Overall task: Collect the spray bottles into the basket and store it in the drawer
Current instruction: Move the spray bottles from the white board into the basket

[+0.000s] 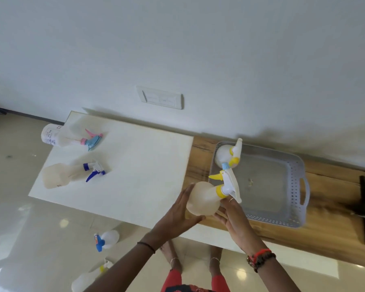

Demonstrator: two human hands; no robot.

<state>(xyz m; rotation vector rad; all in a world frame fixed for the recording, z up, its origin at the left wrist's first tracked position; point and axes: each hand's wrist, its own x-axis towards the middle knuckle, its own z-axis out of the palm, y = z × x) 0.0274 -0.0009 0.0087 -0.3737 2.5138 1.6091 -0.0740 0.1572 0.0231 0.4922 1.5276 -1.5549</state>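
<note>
1. The left hand (177, 213) lay flat against the left side of a round bottle (202, 199), fingers straight and together, thumb tucked beneath its base.
2. The right hand (234, 218) cupped the same bottle from the right, its fingers curled under the body and one ringed finger reaching up by the neck. The bottle was held between both hands.
3. That bottle was translucent, bulbous plastic with a yellow collar, yellow nozzle and white trigger head. It hung at the near left corner of the basket (297, 182), its head over the rim.
4. The basket was grey plastic, rectangular, with perforated walls and a cut-out handle. It stood on the wooden counter (325, 234), close to the wall.
5. A second round bottle (224, 153) with yellow trim sat in the basket's far left corner.
6. On the smooth white slab (135, 165) to the left lay two more on their sides: a pink-and-blue bottle (57, 135), whose printed label was too blurred to read, and a dark-blue-trigger bottle (61, 174).
7. On the glossy tiled floor (19, 207) lay a blue-headed bottle (109, 239) and, nearer the person, a yellow-collared bottle (86, 279).
8. Both wrists wore bands: thin and dark on the left, red and beaded on the right.
</note>
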